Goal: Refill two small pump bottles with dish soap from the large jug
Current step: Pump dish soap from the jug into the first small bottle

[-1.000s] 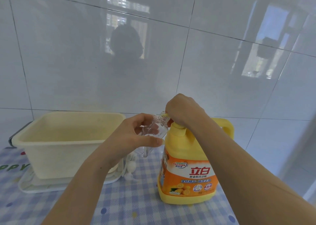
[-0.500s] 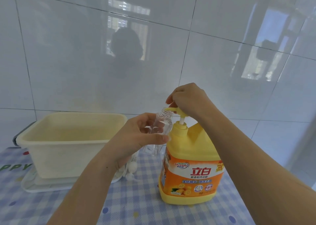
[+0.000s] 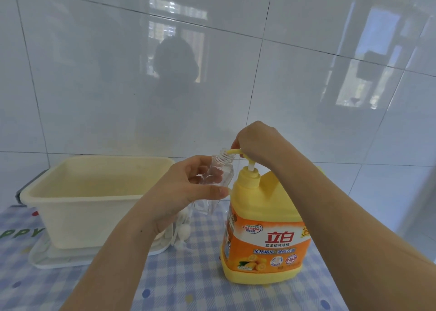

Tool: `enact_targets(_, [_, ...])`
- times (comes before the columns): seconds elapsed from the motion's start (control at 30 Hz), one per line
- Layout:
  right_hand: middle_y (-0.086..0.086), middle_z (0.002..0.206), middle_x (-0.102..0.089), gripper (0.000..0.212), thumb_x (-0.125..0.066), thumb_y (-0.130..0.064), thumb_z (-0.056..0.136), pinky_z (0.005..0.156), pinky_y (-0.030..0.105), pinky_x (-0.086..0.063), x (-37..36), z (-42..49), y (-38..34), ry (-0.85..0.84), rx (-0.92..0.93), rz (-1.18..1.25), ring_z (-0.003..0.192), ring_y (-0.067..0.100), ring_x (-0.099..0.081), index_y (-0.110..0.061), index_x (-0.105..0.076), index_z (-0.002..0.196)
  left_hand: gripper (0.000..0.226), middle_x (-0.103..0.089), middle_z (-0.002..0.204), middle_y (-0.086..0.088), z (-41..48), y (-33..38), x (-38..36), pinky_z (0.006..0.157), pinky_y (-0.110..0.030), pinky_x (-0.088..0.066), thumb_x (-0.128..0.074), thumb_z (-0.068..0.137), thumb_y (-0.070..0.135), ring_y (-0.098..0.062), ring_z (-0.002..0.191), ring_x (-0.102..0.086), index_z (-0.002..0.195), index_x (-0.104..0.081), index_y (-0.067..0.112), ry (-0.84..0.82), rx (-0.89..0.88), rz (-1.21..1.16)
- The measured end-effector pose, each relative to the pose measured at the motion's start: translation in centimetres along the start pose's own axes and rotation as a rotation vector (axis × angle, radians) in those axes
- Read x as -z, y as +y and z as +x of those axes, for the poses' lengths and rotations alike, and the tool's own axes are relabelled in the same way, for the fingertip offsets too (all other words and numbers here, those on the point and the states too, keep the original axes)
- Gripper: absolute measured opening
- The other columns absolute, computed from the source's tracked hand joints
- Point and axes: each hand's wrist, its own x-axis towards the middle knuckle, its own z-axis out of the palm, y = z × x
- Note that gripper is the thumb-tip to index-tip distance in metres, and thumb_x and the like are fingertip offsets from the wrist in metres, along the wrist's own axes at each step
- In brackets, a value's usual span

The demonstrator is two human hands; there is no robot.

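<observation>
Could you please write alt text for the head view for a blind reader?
The left hand holds a clear small bottle, its open neck at the spout of a yellow soap jug whose pump the right hand grips. A cream tub stands to their left.

We see bright, even daylight. Window reflections glare across the glossy wall tiles [image 3: 94, 86], and only faint, soft shadows fall on the tabletop [image 3: 188, 287]. Tile lines bow at the frame's edges, and detail is slightly soft.
</observation>
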Motion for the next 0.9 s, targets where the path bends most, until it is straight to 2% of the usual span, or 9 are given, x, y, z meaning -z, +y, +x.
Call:
enact_targets(0.1, [0.000, 0.082, -0.061, 0.030, -0.040, -0.012, 0.084, 0.060, 0.031, -0.043, -0.7, 0.0, 0.1, 0.000, -0.033, 0.005, 0.067, 0.018, -0.056, -0.015, -0.067, 0.097, 0.066, -0.074, 0.108, 0.001, 0.0, -0.3, 0.1, 0.091, -0.028, -0.052, -0.083, 0.045, 0.030, -0.012, 0.102, -0.070, 0.109, -0.070, 0.024, -0.011, 0.007, 0.013])
enact_targets(0.23, [0.003, 0.090, -0.063, 0.018, -0.042, -0.012, 0.086, 0.071, 0.033, -0.045, -0.6, -1.4, 0.2, 0.006, -0.095, 0.081, 0.080, 0.022, -0.058, -0.016, -0.060, 0.089, 0.065, -0.074, 0.108, 0.000, 0.0, -0.4, 0.0, 0.089, -0.029, -0.052, -0.084, 0.047, 0.028, -0.013, 0.099, -0.070, 0.110, -0.069, 0.023, -0.025, 0.030, 0.048])
enact_targets(0.37, [0.001, 0.081, -0.052, 0.016, -0.041, -0.010, 0.087, 0.069, 0.033, -0.039, -0.1, -2.2, -0.2, 0.001, -0.090, 0.046, 0.066, 0.016, -0.048, -0.016, -0.045, 0.072, 0.053, -0.074, 0.107, 0.004, -0.1, -0.3, -0.1, 0.086, -0.025, -0.052, -0.086, 0.059, 0.018, -0.009, 0.098, -0.070, 0.109, -0.069, 0.025, -0.021, 0.045, 0.066])
enact_targets(0.47, [-0.001, 0.079, -0.049, 0.017, -0.041, -0.011, 0.087, 0.070, 0.034, -0.039, -0.1, -2.3, -0.3, -0.001, -0.096, 0.050, 0.066, 0.016, -0.046, -0.018, -0.045, 0.073, 0.058, -0.074, 0.107, 0.006, -0.2, -0.2, -0.1, 0.084, -0.022, -0.052, -0.085, 0.053, 0.025, -0.006, 0.098, -0.070, 0.108, -0.069, 0.027, -0.026, 0.045, 0.068])
enact_targets(0.57, [0.000, 0.079, -0.050, 0.017, -0.040, -0.011, 0.087, 0.070, 0.034, -0.039, -0.1, -2.4, -0.3, 0.008, -0.108, 0.062, 0.067, 0.016, -0.047, -0.017, -0.044, 0.072, 0.052, -0.075, 0.106, 0.008, -0.1, -0.3, -0.2, 0.081, -0.021, -0.051, -0.086, 0.060, 0.019, -0.004, 0.096, -0.070, 0.108, -0.069, 0.029, -0.020, 0.056, 0.069])
enact_targets(0.73, [0.003, 0.091, -0.065, 0.019, -0.041, -0.012, 0.085, 0.068, 0.033, -0.039, -0.3, -2.5, -0.2, 0.038, -0.098, 0.090, 0.076, 0.019, -0.055, -0.014, -0.058, 0.090, 0.049, -0.074, 0.106, 0.009, -0.1, -0.3, -0.3, 0.083, -0.024, -0.052, -0.086, 0.065, 0.013, -0.004, 0.097, -0.070, 0.109, -0.069, 0.027, -0.020, 0.059, 0.075])
enact_targets(0.9, [0.002, 0.087, -0.069, 0.026, -0.040, -0.013, 0.082, 0.064, 0.032, -0.041, -0.7, -2.1, 0.1, 0.064, -0.113, 0.133, 0.079, 0.020, -0.060, -0.016, -0.065, 0.091, 0.052, -0.074, 0.106, 0.007, -0.1, -0.3, -0.3, 0.087, -0.027, -0.053, -0.087, 0.061, 0.018, -0.006, 0.097, -0.070, 0.109, -0.069, 0.028, -0.011, 0.050, 0.083])
